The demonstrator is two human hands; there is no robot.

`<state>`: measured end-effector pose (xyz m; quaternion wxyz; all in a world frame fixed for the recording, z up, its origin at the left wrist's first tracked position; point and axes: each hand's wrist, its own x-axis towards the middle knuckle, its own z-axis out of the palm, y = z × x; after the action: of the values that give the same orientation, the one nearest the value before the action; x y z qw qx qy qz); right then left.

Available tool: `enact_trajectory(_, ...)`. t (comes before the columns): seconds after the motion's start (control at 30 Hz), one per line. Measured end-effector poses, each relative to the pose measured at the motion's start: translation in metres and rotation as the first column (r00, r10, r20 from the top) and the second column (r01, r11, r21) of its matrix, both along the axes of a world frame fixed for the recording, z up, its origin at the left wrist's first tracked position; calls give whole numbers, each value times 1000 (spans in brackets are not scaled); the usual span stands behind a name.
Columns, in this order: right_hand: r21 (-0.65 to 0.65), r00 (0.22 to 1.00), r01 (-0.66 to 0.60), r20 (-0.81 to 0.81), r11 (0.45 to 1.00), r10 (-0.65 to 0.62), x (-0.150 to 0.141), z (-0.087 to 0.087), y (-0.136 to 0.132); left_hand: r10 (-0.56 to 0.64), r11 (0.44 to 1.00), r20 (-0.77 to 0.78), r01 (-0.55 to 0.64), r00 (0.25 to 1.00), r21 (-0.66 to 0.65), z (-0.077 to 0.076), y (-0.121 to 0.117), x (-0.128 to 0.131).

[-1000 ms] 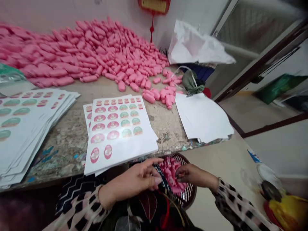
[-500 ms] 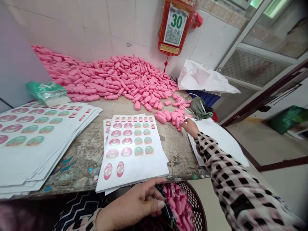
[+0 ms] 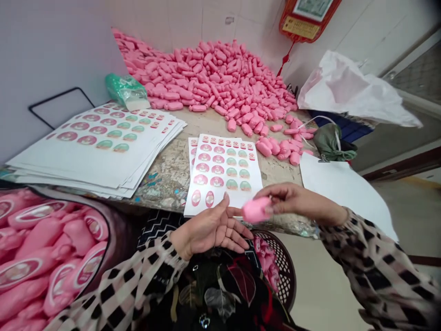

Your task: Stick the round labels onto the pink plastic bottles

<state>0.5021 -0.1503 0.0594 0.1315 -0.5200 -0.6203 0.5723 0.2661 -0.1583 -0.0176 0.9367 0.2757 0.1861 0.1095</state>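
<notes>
the step in hand looks like passing one unlabelled-looking pink bottle (image 3: 255,210) across to the other palm. the right hand (image 3: 292,200) has thumb and fingers pinched on one end of it, above the near edge of the tabletop (image 3: 165,170). the left hand (image 3: 217,230) is palm up, fingers loosely spread, nothing seen in it; whether its index fingertip touches the bottle, i cannot tell. the next move, i'd judge, calls for those left fingers to come up and close round the body so the right can let go.

the counts: one bottle held; the bottle pile (image 3: 213,76) along the far edge is beyond counting. there are two stacks of printed sheets, a left stack (image 3: 79,156) by the near left corner and a middle stack (image 3: 224,174) at the near edge. the middle stack's top sheet shows eight small labels (image 3: 228,142), eight pink labels (image 3: 217,158), eight green labels (image 3: 232,172) and two upright ovals (image 3: 209,198) (none visibly peeled away). one basket (image 3: 286,266) and one bag (image 3: 115,234) sit below the near edge, both holding bottles; those in the bag mostly show labels.
</notes>
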Motion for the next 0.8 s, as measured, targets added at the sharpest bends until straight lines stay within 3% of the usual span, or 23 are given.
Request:
enact_trajectory(0.1, -129, 980, -198, -36, 972, 195, -41, 14, -25, -166, 985, 66, 168, 984, -37, -1, -6, -3)
enact_trajectory(0.17, -102, 979, -193, -80, 976, 185, -57, 13, -29, -220, 975, 113, 223, 969, -6, 1, -10, -8)
enact_trajectory(0.23, -7, 988, -96, -119, 995, 94, -64, 4, -26, -210, 978, 128, 207, 969, 35, 6, -13, -17)
enact_trajectory(0.3, 141, 990, 66, -136, 988, -46, -66, -11, -17, -137, 988, 97, 130, 986, 78, 11, -16, -28)
enact_trajectory(0.37, 304, 974, 220, -117, 927, -193, -68, -33, -7, -15, 990, 11, 13, 1000, 143, 15, -18, -39)
enact_trajectory(0.47, 500, 943, 269, 38, 823, -331, -74, -70, 5, 224, 927, -238, -131, 945, 351, 16, -21, -50)
enact_trajectory(0.5, 552, 930, 225, 124, 803, -346, -77, -79, 7, 327, 866, -323, -145, 888, 479, 14, -21, -52)
enact_trajectory(0.53, 593, 909, 169, 214, 788, -356, -81, -86, 8, 435, 771, -384, -116, 814, 627, 13, -21, -53)
enact_trajectory(0.6, 645, 856, 64, 357, 762, -374, -90, -93, 9, 623, 491, -401, 63, 671, 869, 7, -20, -54)
enact_trajectory(0.67, 678, 812, -7, 433, 735, -392, -96, -94, 10, 719, 217, -351, 286, 600, 933, 2, -19, -55)
enact_trajectory(0.7, 690, 798, -36, 456, 723, -395, -98, -94, 11, 733, 129, -347, 380, 585, 916, 0, -18, -54)
enact_trajectory(0.73, 699, 788, -63, 473, 712, -395, -100, -93, 11, 735, 75, -362, 462, 573, 884, -2, -18, -54)
enact_trajectory(0.8, 710, 770, -107, 502, 697, -394, -102, -93, 12, 727, 30, -428, 597, 537, 801, -6, -19, -54)
